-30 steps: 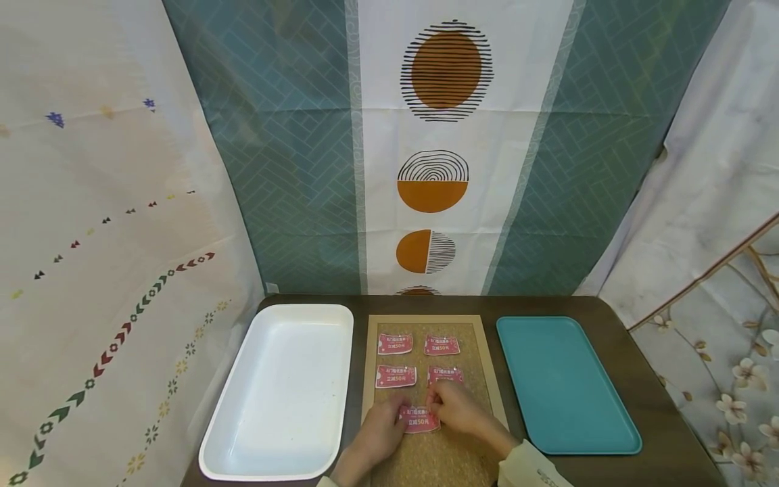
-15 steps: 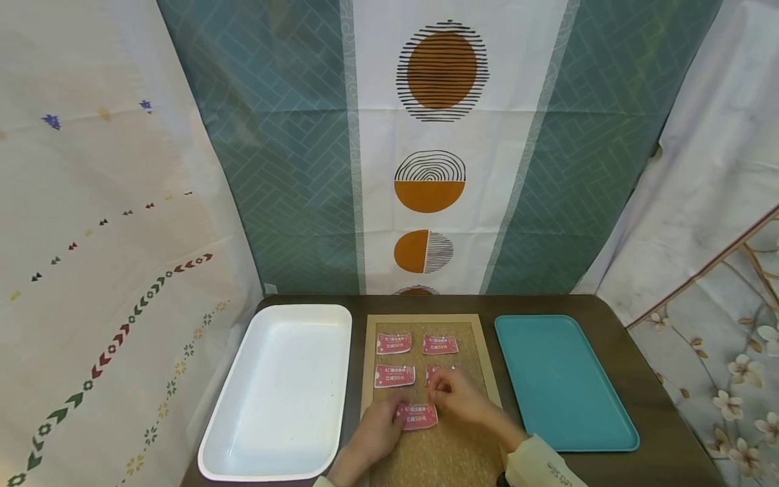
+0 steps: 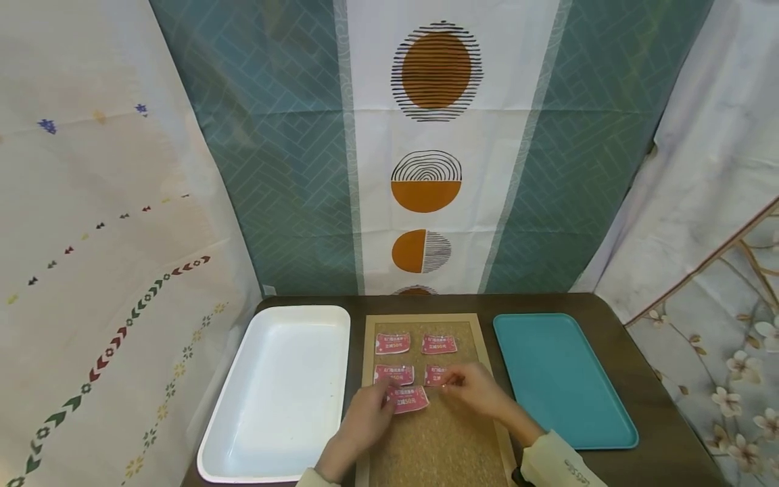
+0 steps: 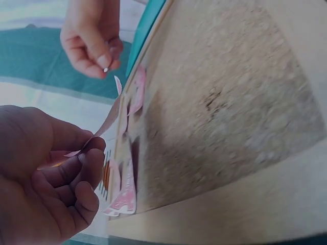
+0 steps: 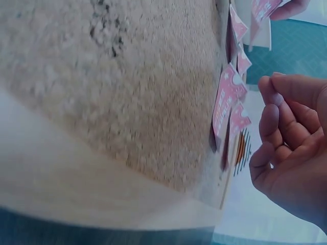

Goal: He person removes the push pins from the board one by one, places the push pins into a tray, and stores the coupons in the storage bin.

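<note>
My left hand (image 3: 367, 410) pinches a pink paper coupon (image 3: 409, 400) by its left edge. The coupon is held above the corkboard (image 3: 447, 443), partly overlapping the lower-left pinned coupon (image 3: 389, 373) in the head view. My right hand (image 3: 477, 390) is to the right of it, thumb and fingertips pressed together on a tiny pale pushpin (image 4: 106, 70), seen in the left wrist view. Right fingers cover part of another coupon (image 3: 433, 375) on the board. Two more coupons, an upper-left one (image 3: 393, 343) and an upper-right one (image 3: 439, 344), are fixed near the board's top.
A white tray (image 3: 205, 443) stands left of the corkboard and a teal tray (image 3: 562, 379) right of it. All lie on a dark brown table (image 3: 420, 302). A patterned curtain (image 3: 304, 169) hangs behind, with pale cloths at both sides.
My left hand has carried the held coupon up the board and slightly left. My right hand has shifted a little up and to the right, farther from that coupon.
</note>
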`<state>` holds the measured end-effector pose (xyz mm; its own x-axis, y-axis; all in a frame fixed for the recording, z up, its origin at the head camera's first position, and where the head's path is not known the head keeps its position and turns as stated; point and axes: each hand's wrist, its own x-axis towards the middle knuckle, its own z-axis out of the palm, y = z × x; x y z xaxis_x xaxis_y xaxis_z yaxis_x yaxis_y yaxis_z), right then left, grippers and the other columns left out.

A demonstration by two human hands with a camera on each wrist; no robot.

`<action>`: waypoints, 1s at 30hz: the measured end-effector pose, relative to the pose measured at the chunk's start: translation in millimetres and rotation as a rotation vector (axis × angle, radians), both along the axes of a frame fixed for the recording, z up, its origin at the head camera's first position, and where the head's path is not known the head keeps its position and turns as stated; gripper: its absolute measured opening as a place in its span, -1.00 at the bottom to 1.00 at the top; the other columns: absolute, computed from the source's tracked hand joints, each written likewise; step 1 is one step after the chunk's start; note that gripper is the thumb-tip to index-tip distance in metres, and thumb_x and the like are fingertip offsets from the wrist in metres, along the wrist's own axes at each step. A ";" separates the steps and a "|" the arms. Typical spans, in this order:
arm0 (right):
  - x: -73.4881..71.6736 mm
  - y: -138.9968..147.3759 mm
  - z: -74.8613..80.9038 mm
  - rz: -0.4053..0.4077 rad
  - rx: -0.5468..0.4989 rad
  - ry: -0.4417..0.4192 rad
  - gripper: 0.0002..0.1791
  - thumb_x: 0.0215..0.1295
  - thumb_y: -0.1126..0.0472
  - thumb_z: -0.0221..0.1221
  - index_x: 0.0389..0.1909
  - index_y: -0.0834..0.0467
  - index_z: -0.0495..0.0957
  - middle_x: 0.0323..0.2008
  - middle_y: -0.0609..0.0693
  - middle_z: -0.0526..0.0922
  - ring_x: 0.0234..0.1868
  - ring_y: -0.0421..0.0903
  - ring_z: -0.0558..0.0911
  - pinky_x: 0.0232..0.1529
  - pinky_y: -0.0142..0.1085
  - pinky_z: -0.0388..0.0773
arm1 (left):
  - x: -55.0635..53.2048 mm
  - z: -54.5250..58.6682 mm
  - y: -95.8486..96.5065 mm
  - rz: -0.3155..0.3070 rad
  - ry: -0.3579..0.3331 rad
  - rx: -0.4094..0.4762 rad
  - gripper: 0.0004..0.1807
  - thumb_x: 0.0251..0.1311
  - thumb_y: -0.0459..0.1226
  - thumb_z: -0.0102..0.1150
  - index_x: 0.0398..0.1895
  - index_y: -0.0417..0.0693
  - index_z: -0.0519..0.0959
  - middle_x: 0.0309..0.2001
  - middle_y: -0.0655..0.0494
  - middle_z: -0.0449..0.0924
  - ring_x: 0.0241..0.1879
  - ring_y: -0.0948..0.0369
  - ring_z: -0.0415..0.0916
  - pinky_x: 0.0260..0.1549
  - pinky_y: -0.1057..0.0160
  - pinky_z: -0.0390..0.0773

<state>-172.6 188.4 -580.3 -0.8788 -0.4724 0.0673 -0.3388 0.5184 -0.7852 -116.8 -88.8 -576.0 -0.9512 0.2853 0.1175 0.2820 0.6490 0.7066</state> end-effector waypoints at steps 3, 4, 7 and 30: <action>0.0 3.6 1.3 -0.012 0.005 -0.015 -0.93 0.35 0.39 0.34 -0.25 0.20 0.77 -0.37 -0.10 0.73 -0.38 -0.33 0.57 -0.34 -0.37 0.57 | -1.4 4.0 -6.2 0.002 0.000 0.001 -0.71 0.35 -0.40 0.31 0.11 -0.19 0.63 -0.53 0.26 0.57 -0.63 0.45 0.37 -0.67 0.42 0.42; -0.1 4.9 1.4 -0.017 0.008 -0.013 -0.92 0.35 0.39 0.33 -0.25 0.19 0.78 -0.37 -0.10 0.73 -0.38 -0.32 0.56 -0.35 -0.37 0.57 | -2.4 6.6 -8.8 0.004 0.001 0.003 -0.71 0.34 -0.40 0.32 0.10 -0.20 0.63 -0.55 0.26 0.55 -0.64 0.45 0.37 -0.68 0.42 0.41; -0.8 8.8 1.3 -0.035 0.005 0.016 -0.90 0.34 0.42 0.33 -0.24 0.19 0.77 -0.37 -0.09 0.72 -0.38 -0.32 0.56 -0.36 -0.37 0.57 | -7.2 15.8 -17.5 0.029 -0.003 0.004 -0.70 0.32 -0.40 0.34 0.10 -0.19 0.63 -0.54 0.27 0.53 -0.62 0.43 0.38 -0.66 0.41 0.42; 4.3 50.5 14.2 -0.150 0.056 0.102 -0.90 0.37 0.42 0.31 -0.17 0.23 0.74 -0.29 -0.01 0.74 -0.34 -0.29 0.54 -0.35 -0.32 0.53 | -16.8 40.0 -72.6 0.212 -0.070 -0.046 -0.69 0.32 -0.35 0.39 0.08 -0.13 0.58 -0.53 0.21 0.54 -0.62 0.30 0.42 -0.66 0.35 0.43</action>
